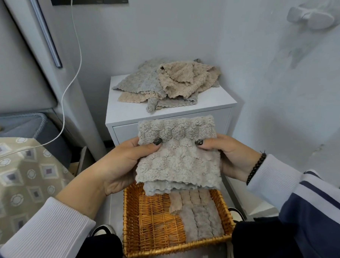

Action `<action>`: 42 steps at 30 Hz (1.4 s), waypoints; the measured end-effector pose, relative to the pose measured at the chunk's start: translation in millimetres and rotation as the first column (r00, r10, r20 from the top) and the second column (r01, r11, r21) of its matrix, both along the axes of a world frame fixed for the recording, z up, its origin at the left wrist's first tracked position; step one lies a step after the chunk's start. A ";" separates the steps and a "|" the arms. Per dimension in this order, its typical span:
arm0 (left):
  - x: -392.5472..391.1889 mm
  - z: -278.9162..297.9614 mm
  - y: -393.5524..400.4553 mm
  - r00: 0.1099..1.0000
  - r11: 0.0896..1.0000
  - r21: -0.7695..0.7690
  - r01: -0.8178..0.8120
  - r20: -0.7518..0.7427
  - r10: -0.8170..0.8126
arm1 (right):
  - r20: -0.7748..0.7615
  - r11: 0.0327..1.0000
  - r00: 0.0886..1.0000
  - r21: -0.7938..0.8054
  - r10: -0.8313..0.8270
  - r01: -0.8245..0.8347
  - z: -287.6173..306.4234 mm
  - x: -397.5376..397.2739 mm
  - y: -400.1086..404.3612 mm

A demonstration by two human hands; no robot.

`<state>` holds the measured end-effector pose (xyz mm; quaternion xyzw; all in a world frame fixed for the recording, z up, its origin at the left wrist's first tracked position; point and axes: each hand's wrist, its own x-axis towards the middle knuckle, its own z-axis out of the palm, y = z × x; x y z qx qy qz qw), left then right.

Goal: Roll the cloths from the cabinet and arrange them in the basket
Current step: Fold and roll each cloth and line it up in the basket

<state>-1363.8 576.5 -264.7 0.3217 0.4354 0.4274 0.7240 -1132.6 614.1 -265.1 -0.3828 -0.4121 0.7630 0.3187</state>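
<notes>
Head view, single entry. Item in hand: one grey fleecy cloth, folded into a narrow band, held in the air above the basket and in front of the cabinet. Left hand grips its left edge, thumb pressed on the front face and fingers hidden behind; right hand grips the right edge likewise, thumb on the front. The upper edge is turned over into a thick lip just above both thumbs, which reads as the start of a roll, the thumbs pinning it so it does not spring open; the lower end hangs loose, two layers showing. Wicker basket: on the floor below the hands, between the person's knees, placed close so a finished roll drops straight in. Contents: rolled cloths, grey and beige, laid side by side against the right wall, touching one another; the left half shows bare weave, so new rolls would likely fill leftward. White cabinet: against the wall beyond the basket, within reach. On its top, a loose pile of cloths, grey and beige, crumpled and overlapping, not yet rolled; judged well under half done. Also noted: white cable hanging at left, patterned fabric lower left.
</notes>
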 end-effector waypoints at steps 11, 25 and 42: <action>10.0 -5.7 -6.8 0.995 0.994 -0.111 0.018 0.097 -0.007 | -0.108 0.998 0.992 -0.002 0.067 -0.068 -0.1 -4.4 -3.7; -8.8 -4.8 -6.3 0.997 0.991 0.109 0.078 -0.022 -0.076 | -0.065 0.994 0.993 -0.039 0.096 -0.099 4.4 0.3 -0.7; -16.3 1.7 -9.5 0.984 0.962 0.231 0.144 0.070 -0.164 | -0.154 0.991 0.987 0.131 0.047 -0.026 14.5 8.1 0.1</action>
